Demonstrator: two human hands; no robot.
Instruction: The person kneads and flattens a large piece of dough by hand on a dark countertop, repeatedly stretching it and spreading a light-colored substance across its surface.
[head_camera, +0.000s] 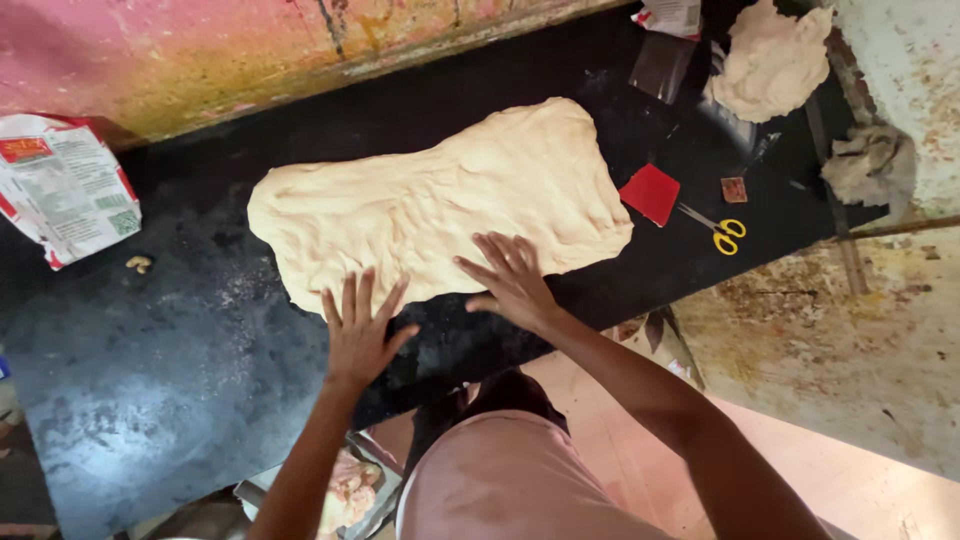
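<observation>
A: Dough sheet (440, 200), pale cream, one item. It lies across the middle of the frame on the black worktop (150, 360), running from centre left up toward upper centre.

B: And your hands?

A: Your left hand (358, 335) is flat with its fingers spread wide, fingertips on the sheet's lower edge and palm over the worktop. Your right hand (512, 280) is also spread and flat, pressing on the sheet's lower right part. Neither holds anything.

B: How far along is it?

A: By the look of it, well advanced: the dough is already spread into a broad flat slab. Its surface is rippled and its outline uneven, so I judge that some evening out remains.

B: Other entries?

A: A second lump of dough (770, 60) at upper right, well apart from the sheet. A red square scraper (650, 192) just beside the sheet's right end. Yellow-handled scissors (722, 232) near the scraper. A printed white and red bag (60, 185) at the left edge. A small dough scrap (138, 264) near that bag.
</observation>
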